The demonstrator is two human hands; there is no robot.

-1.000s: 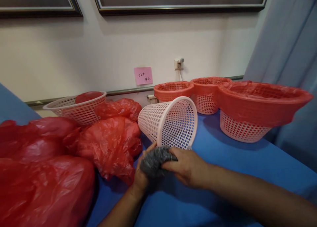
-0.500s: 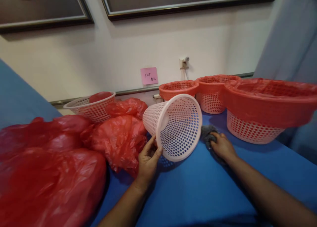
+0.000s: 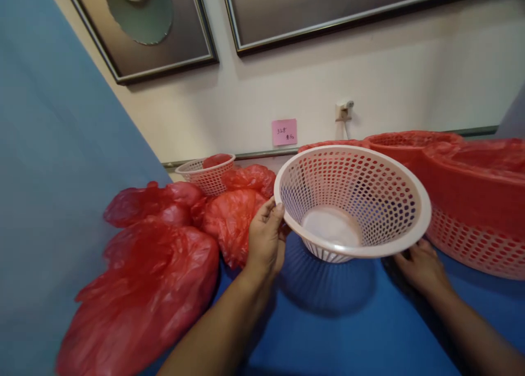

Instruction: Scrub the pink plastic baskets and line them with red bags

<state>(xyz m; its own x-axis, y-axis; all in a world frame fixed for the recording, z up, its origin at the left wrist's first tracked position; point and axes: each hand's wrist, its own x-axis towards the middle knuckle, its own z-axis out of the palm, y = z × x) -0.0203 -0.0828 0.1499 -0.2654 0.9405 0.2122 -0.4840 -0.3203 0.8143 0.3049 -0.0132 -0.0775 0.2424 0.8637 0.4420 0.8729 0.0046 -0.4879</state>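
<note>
My left hand [image 3: 266, 239] pinches the near-left rim of a pale pink perforated plastic basket [image 3: 348, 181], thumb on top and fingers beneath. The basket is tilted toward me, its inside and solid base showing, and its shadow lies on the blue table cover. Low at the basket's right side is my right hand [image 3: 424, 269], its fingers curled and partly hidden by the rim. A dark patch beside the thumb looks like the grey cloth [image 3: 404, 254], mostly out of sight. Crumpled red plastic bags [image 3: 164, 277] lie left of my left hand.
Baskets lined with red plastic bags [image 3: 476, 184] stand along the right and back. Behind the loose bags sits another pale basket [image 3: 209, 179] with something red in it. A pink note [image 3: 284, 132] and a wall socket [image 3: 343, 112] are on the wall, below framed pictures.
The basket has turned from lying on its side to opening up toward me, and is closer. The grey cloth, plain in my right hand before, is now mostly hidden. My view has shifted left.
</note>
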